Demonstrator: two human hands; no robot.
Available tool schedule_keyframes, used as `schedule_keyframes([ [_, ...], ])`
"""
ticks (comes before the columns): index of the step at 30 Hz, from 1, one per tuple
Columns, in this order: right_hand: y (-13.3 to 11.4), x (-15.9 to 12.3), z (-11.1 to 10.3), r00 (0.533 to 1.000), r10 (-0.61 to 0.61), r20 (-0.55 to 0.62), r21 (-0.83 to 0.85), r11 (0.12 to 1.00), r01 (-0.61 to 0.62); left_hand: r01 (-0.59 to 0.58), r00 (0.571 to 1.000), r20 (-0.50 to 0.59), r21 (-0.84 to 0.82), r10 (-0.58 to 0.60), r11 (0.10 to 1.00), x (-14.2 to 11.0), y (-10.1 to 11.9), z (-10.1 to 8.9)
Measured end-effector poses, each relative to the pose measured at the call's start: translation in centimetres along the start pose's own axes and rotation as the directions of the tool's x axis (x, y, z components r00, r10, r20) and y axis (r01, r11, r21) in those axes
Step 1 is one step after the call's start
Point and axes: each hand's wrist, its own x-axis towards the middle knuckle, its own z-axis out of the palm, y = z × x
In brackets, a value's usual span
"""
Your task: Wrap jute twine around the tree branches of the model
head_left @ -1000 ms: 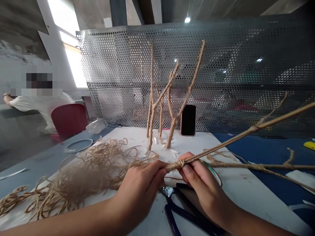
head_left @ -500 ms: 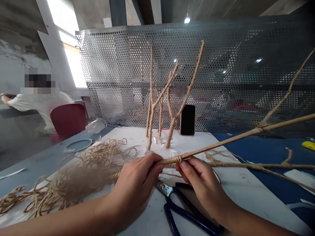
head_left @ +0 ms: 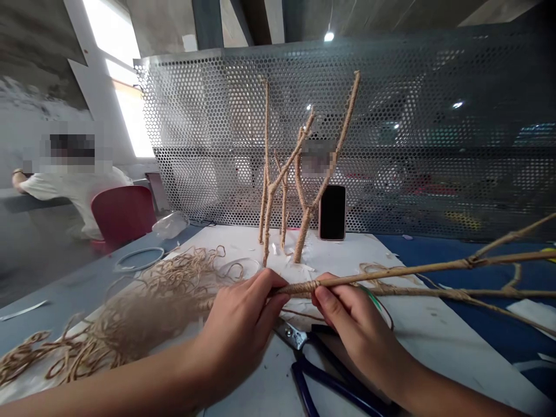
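A forked branch reaches from my hands out to the right, its near end wound with twine. My left hand is closed around the wrapped end. Just beyond the winding, my right hand pinches the branch between thumb and fingers. A second twine-wrapped branch lies on the white board behind my right hand. Under my hands rest pruning shears with dark blue handles. To the left a loose heap of jute twine spreads over the board, partly blurred.
Several twine-wrapped branches stand upright on the white board, with a phone behind them. A perforated metal screen closes the far side. A person sits at left by a red chair.
The branch's right end has dropped and rolled, so its side fork now lies lower. My left hand stays in nearly the same place; my right hand has barely shifted.
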Motion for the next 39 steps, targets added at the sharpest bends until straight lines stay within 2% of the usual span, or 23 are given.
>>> schedule_keyframes([
  [7, -0.23, 0.12, -0.02, 0.992, -0.113, 0.062, 0.010, 0.994, 0.113, -0.026, 0.997, 0.075, -0.008, 0.027, 1.000, -0.15, 0.64, -0.51],
  [13, -0.03, -0.15, 0.08, 0.995, -0.093, 0.030, 0.003, 0.996, 0.093, -0.032, 0.985, 0.165, -0.038, 0.038, 0.999, -0.21, 0.80, -0.52],
  [19, -0.15, 0.04, 0.17, 1.000, -0.017, 0.010, 0.038, 0.999, 0.016, 0.026, 0.999, 0.049, -0.090, -0.022, 0.996, -0.19, 0.37, -0.03],
  [23, -0.12, 0.29, 0.24, 0.997, 0.069, -0.017, 0.058, 0.996, -0.068, 0.116, 0.993, 0.046, -0.098, -0.112, 0.988, -0.09, 0.54, -0.08],
  [27, 0.06, 0.20, 0.32, 0.990, 0.131, 0.047, 0.040, 0.990, -0.133, 0.140, 0.990, 0.023, -0.168, -0.138, 0.976, -0.05, 0.73, -0.17],
  [39, -0.30, 0.11, 0.25, 0.999, 0.035, 0.028, -0.126, 0.992, -0.031, 0.159, 0.987, 0.033, -0.237, -0.156, 0.958, 0.33, 0.67, -0.16],
])
